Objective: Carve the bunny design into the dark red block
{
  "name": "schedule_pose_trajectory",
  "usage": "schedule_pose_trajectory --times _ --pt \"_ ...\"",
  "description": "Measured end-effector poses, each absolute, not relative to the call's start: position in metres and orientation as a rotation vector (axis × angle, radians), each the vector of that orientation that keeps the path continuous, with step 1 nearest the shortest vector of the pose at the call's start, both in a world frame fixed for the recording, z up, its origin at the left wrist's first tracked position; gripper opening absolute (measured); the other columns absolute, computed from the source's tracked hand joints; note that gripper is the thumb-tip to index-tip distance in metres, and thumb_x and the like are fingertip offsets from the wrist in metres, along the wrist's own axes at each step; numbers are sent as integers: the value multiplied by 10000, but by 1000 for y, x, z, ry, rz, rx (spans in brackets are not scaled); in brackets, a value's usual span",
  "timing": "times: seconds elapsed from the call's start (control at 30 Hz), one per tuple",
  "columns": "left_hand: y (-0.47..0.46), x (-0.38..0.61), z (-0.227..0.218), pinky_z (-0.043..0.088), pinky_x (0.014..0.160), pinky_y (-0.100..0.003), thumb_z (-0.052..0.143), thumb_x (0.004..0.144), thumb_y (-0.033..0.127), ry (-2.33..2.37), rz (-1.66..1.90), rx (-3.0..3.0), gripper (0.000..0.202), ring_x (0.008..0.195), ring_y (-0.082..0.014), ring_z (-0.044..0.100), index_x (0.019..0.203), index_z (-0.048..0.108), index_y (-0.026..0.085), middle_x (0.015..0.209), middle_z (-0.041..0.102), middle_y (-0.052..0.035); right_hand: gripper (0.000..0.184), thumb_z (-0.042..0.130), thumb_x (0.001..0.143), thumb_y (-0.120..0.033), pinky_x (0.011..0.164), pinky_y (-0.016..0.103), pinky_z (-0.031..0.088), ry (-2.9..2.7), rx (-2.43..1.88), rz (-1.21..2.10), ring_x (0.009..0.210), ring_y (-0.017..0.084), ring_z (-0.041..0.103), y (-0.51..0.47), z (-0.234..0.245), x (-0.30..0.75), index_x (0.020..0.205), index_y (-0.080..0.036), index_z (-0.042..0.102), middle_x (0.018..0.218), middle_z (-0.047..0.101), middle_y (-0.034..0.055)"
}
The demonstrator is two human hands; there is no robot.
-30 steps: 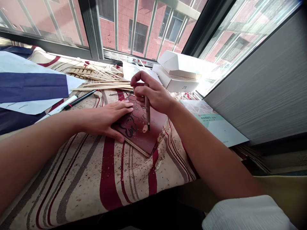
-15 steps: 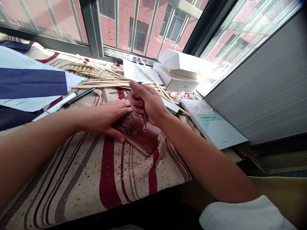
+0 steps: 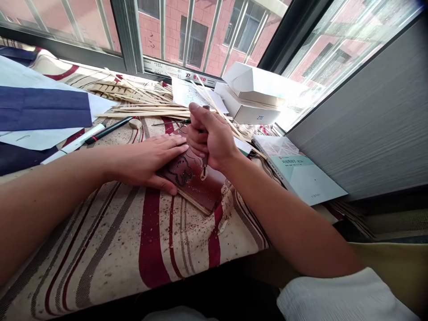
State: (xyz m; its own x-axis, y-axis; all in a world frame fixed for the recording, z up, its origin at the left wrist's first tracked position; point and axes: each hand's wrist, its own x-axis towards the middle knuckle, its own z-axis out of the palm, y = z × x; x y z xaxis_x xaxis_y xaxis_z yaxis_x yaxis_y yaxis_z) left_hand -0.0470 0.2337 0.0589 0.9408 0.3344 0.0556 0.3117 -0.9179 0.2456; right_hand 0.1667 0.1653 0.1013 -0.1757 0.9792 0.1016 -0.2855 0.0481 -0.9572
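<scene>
A reddish-brown wooden board (image 3: 209, 191) lies on the striped cloth (image 3: 123, 263), with dark outlined figures drawn or cut into its top. My left hand (image 3: 157, 160) rests flat across the board's left side, fingers stretched out and thumb along the near edge. My right hand (image 3: 212, 138) is wrapped in a fist round an upright carving tool (image 3: 205, 161). The tool's metal tip meets the board at a small pale cut patch (image 3: 203, 174). Part of the carved figure and the board's far end are hidden under my hands. Wood crumbs are scattered over the board and cloth.
Thin wooden strips (image 3: 140, 109) lie in a pile behind the hands, near a paper with a line drawing (image 3: 192, 96). A white box (image 3: 249, 104) stands by the window. To the right is a book (image 3: 297, 169); to the left, a white marker (image 3: 75, 143) and a black pen (image 3: 109, 130).
My right hand and the carving tool have shifted slightly up and right in view, and the tool stands more upright. My left hand stays on the board. The view has tilted a little.
</scene>
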Motion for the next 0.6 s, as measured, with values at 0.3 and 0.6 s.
schedule_pose_trajectory --times 0.3,0.6 --pt "233 -48 59 368 1455 -606 606 953 1085 527 72 2865 1256 1726 -545 504 1770 588 132 1877 522 -314 726 829 1099 -676 404 242 200 -1134 -845 1416 458 73 172 163 101 165 772 -306 297 555 243 -137" --pt "234 -47 54 310 1496 -576 586 944 1098 536 88 2879 1324 1787 -528 427 1852 504 137 1935 456 -286 623 703 1194 -491 399 228 156 -970 -883 1505 461 87 110 170 98 162 778 -307 277 538 205 -145"
